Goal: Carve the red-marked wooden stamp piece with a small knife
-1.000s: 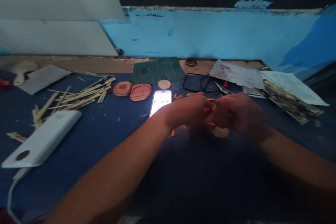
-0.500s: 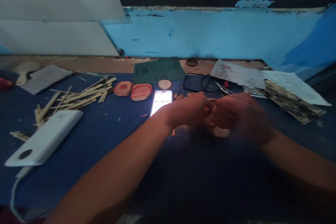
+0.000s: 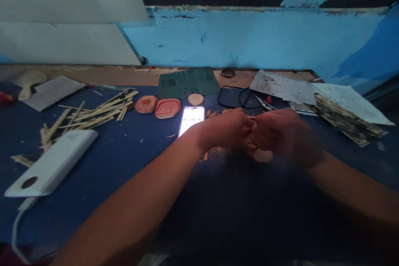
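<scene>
My left hand [image 3: 229, 128] and my right hand [image 3: 277, 131] meet over the table, both with fingers curled closed. What they grip is small and mostly covered by the fingers, so I cannot name it. Just below the right hand lies a pale round wooden disc [image 3: 262, 156]. Reddish-brown shavings [image 3: 217, 149] are scattered under and beside the left hand. Left of that hand a lit phone [image 3: 190, 120] shows a running timer, partly behind my wrist. Past the right hand rest pliers [image 3: 264, 103], their jaws pointing away.
Two red-marked wooden pieces [image 3: 167, 108] and another pale disc [image 3: 195, 99] lie near a green sheet [image 3: 188, 84]. Thin wooden sticks [image 3: 96, 114] and a white device with a cable [image 3: 54, 164] are at left. Grey sandpaper [image 3: 282, 87] and a bundle of dark-stained strips [image 3: 347, 118] are at right.
Both hands stay closed together in nearly the same place, with only slight movement of the right hand. The objects on the table lie as before.
</scene>
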Demonstrator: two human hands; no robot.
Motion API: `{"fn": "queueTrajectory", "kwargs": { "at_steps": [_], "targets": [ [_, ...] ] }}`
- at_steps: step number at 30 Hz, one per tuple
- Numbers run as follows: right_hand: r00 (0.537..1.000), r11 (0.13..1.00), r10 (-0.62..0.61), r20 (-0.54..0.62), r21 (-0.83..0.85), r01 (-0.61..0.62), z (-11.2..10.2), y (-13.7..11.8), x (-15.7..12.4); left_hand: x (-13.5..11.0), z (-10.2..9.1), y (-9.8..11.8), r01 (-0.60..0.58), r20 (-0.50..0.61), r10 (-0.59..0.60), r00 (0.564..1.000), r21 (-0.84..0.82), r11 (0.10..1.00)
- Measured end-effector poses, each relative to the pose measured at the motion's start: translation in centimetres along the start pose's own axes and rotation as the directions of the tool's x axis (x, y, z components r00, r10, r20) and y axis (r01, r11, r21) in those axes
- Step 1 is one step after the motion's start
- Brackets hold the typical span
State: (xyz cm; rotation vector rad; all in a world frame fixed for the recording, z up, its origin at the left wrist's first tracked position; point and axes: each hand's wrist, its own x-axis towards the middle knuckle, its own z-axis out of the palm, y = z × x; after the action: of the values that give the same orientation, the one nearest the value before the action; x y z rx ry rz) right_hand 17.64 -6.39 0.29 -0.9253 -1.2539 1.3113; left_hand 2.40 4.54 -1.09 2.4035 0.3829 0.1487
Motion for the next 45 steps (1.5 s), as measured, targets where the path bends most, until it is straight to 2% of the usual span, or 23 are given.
{"fn": "queueTrajectory", "kwargs": {
  "at_steps": [4,11,14,20,28,31,34,40,45],
  "targets": [
    [1.0,1.0,0.008,-0.01,-0.025,-0.008,-0.1,0.2,-0.1,0.0,0.1,-0.1,0.028,0.032,-0.028,0.999,-0.004,1.0],
    [1.0,0.998,0.011,0.007,-0.061,-0.011,0.1,0.3,-0.3,0.1,0.3,-0.4,0.005,0.001,-0.005,1.0,0.015,1.0],
    [1.0,0.998,0.006,0.016,-0.064,-0.005,0.3,0.1,-0.3,0.2,0.3,-0.4,0.009,0.023,-0.009,1.0,0.013,1.0],
    [0.998,0.995,0.058,-0.016,-0.079,-0.059,0.2,0.2,-0.3,0.2,0.2,-0.3,0.015,0.021,-0.015,1.0,-0.008,1.0],
    [1.0,0.991,0.0,0.02,-0.132,0.003,0.1,0.3,-0.2,0.2,0.0,-0.2,0.006,0.054,-0.006,0.999,-0.002,1.0],
    [1.0,0.989,0.014,-0.005,-0.146,-0.014,0.2,0.2,-0.4,0.1,-0.1,-0.1,0.009,0.019,-0.01,1.0,0.024,1.0],
    [0.999,0.996,0.025,-0.023,-0.088,-0.026,0.1,0.4,0.0,0.1,-0.3,0.1,0.0,0.042,-0.002,0.999,0.049,0.999],
    [0.998,0.971,0.057,-0.008,0.232,-0.053,-1.8,0.7,1.1,0.0,-0.2,0.2,-0.025,0.024,0.024,0.999,0.066,0.998],
    [0.994,0.962,0.049,-0.101,0.273,-0.02,-3.4,0.9,1.6,-0.1,-0.2,0.1,-0.082,0.053,0.076,0.996,0.121,0.989]
  ]
}}
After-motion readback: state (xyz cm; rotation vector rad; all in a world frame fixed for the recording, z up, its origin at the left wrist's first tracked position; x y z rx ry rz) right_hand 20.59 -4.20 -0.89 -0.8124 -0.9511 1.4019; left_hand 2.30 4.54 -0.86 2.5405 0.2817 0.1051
